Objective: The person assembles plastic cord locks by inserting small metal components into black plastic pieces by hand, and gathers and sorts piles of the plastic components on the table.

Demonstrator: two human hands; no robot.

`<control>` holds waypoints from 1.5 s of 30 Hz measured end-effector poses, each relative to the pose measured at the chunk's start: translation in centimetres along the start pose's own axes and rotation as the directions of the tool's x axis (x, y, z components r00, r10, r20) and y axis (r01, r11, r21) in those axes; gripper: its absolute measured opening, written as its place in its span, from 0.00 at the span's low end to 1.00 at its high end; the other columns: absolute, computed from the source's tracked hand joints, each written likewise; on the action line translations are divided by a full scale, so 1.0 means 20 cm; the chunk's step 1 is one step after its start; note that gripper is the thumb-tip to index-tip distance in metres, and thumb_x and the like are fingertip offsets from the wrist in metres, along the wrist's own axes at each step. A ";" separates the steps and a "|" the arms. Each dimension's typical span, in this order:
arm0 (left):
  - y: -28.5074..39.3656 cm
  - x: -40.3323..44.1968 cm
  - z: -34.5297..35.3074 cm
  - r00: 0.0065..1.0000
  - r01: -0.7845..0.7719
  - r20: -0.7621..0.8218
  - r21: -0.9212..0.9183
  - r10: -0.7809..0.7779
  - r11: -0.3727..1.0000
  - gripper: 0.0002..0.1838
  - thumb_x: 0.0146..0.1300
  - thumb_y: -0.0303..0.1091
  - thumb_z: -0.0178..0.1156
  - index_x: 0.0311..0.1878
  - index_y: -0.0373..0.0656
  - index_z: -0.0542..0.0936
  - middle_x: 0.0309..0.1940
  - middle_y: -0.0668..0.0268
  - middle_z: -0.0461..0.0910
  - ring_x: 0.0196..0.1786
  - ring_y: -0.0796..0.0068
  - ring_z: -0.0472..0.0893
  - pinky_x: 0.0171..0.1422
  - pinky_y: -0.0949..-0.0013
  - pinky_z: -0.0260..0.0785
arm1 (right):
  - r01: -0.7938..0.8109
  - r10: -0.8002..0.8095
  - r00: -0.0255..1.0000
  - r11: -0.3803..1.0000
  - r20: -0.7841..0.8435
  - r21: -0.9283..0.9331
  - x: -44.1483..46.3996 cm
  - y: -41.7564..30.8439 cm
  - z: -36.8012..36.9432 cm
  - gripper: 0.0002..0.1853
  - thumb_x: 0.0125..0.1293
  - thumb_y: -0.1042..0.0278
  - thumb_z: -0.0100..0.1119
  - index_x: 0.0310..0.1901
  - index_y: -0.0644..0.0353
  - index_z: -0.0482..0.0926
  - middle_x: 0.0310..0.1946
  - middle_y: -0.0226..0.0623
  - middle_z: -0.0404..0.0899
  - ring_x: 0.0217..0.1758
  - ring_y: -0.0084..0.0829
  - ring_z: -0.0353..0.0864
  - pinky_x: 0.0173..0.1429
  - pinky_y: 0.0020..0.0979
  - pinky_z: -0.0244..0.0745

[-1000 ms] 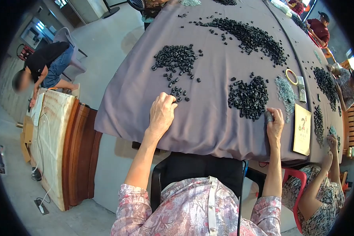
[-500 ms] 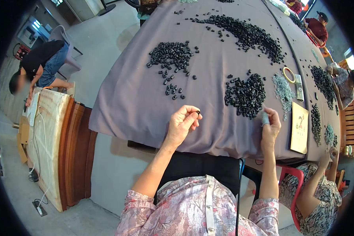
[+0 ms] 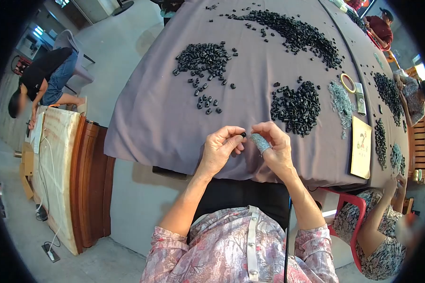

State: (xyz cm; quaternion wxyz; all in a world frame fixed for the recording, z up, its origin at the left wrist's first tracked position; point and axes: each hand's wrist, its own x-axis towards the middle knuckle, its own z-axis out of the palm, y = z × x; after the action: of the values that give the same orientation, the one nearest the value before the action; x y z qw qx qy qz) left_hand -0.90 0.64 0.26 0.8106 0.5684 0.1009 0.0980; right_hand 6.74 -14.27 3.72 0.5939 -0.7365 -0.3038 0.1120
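Observation:
My left hand (image 3: 218, 150) pinches a small black cylindrical piece (image 3: 243, 134) between thumb and fingertips, just above the cloth's near edge. Close beside it, my right hand (image 3: 277, 150) has its thumb and fingers brought together, its thumb wrapped in a greyish translucent cover (image 3: 260, 143). Whatever sits between those fingertips is too small to make out. Beyond my right hand lies a pile of black pieces (image 3: 295, 108). A looser heap of similar pieces (image 3: 202, 61) spreads out farther left. To the right is a strip of small clear pieces (image 3: 341, 101).
A purple-grey cloth (image 3: 146, 108) covers the table. On it lie a yellowish ring (image 3: 348, 83), a pale printed card (image 3: 361, 147) and a long black heap (image 3: 297, 35). One person (image 3: 373, 231) sits at my right; another (image 3: 47, 78) bends over a side table (image 3: 61, 165).
My right hand has moved left from beside the near black pile to meet my left hand. The left hand still holds its black piece in nearly the same spot.

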 end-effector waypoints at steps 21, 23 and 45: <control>-0.07 0.00 0.08 0.986 0.164 0.057 -0.316 -0.154 0.934 0.06 0.66 0.27 0.56 0.44 0.37 0.77 0.29 0.67 0.79 0.28 0.83 0.76 0.33 0.79 0.71 | 0.180 -0.194 0.981 0.931 -0.015 -0.319 -0.07 0.00 0.01 0.16 0.48 0.84 0.58 0.41 0.61 0.78 0.34 0.39 0.76 0.34 0.38 0.80 0.37 0.31 0.75; -0.09 0.00 0.08 0.990 0.141 0.049 -0.360 -0.132 0.922 0.06 0.66 0.27 0.56 0.44 0.37 0.77 0.29 0.67 0.79 0.28 0.83 0.76 0.32 0.79 0.71 | 0.241 -0.243 0.969 0.909 0.038 -0.341 -0.07 0.00 -0.01 0.17 0.47 0.84 0.59 0.42 0.61 0.79 0.35 0.40 0.76 0.35 0.40 0.80 0.38 0.33 0.75; -0.07 0.00 0.03 0.976 0.202 0.168 -0.469 -0.137 0.860 0.05 0.66 0.26 0.56 0.43 0.40 0.77 0.31 0.64 0.80 0.28 0.81 0.77 0.32 0.79 0.70 | -0.062 0.092 0.996 0.441 -0.023 -0.895 0.62 0.18 -0.24 0.07 0.51 0.73 0.56 0.30 0.63 0.82 0.28 0.50 0.81 0.36 0.48 0.81 0.40 0.42 0.76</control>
State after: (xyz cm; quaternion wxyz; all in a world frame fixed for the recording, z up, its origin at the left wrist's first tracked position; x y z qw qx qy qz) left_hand -0.65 -0.41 -0.82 0.9370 0.3419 0.0703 0.0114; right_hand 20.16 -11.26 4.06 0.1067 -0.9500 -0.2921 -0.0276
